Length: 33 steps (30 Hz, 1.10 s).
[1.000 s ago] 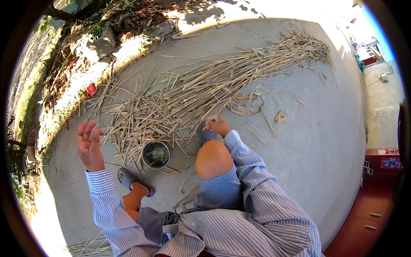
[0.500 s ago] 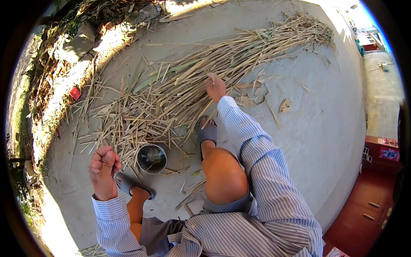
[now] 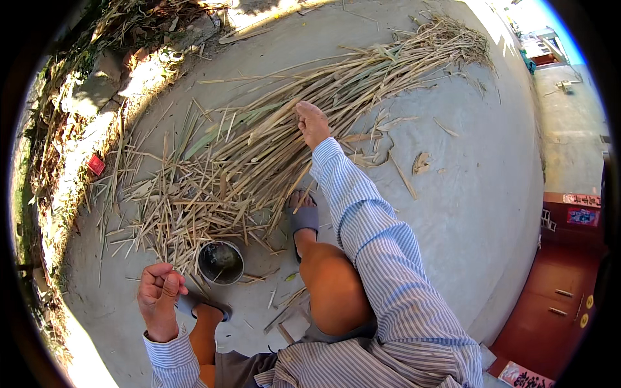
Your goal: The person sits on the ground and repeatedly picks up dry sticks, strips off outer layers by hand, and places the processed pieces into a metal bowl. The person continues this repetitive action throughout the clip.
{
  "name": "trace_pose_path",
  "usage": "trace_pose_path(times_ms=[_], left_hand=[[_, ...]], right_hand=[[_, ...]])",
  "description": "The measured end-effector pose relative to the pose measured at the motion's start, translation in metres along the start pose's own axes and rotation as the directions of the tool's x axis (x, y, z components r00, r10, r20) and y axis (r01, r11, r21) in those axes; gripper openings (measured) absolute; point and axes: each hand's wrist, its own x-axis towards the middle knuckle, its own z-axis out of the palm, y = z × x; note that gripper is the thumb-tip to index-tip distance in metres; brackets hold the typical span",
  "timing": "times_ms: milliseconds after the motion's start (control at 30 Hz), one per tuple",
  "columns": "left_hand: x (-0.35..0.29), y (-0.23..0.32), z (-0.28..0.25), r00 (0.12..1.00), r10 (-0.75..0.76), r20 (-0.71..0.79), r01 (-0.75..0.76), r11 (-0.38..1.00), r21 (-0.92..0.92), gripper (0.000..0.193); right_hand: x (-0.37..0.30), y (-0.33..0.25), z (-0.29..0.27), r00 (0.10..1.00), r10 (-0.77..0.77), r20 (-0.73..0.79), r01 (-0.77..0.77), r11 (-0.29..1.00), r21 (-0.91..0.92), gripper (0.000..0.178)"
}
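A long heap of dry straw-coloured stalks runs across the concrete from the middle to the far right. My right hand reaches over its near side, fingers curled down beside the end of a thicker stalk. Whether they grip it is hidden. At the lower left, my left hand is raised with its fingers bent and the thumb against the index finger; I cannot make out what is in the pinch. Just right of it stands a round bowl of dark liquid. Short cut pieces of stalk lie scattered behind the bowl.
My sandalled feet stand close to the bowl and the stalks. A small red packet lies at the left beside sunlit leaf litter. Curled dry leaves lie right of the heap. Red doors are at the far right.
My right hand has moved a little farther forward and left over the stalks. My left hand stays raised with curled fingers, now lower in view. The whole view has shifted slightly.
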Motion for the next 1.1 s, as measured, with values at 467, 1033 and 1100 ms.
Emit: trace_pose_path(times_ms=[467, 1033, 1100], left_hand=[[0.006, -0.018, -0.006, 0.989, 0.079, 0.129, -0.086, 0.995, 0.049, 0.023], [0.008, -0.001, 0.053, 0.724, 0.568, 0.391, -0.588, 0.212, 0.781, 0.044], [0.01, -0.002, 0.059, 0.705, 0.57, 0.421, -0.632, 0.237, 0.738, 0.031]], right_hand=[[-0.113, -0.066, -0.033, 0.926, -0.052, 0.373, 0.044, 0.999, 0.03, 0.015], [-0.24, -0.027, 0.076, 0.817, -0.044, 0.575, 0.082, 0.996, -0.04, 0.02], [-0.247, -0.017, 0.075, 0.812, -0.012, 0.583, 0.097, 0.989, -0.114, 0.018]])
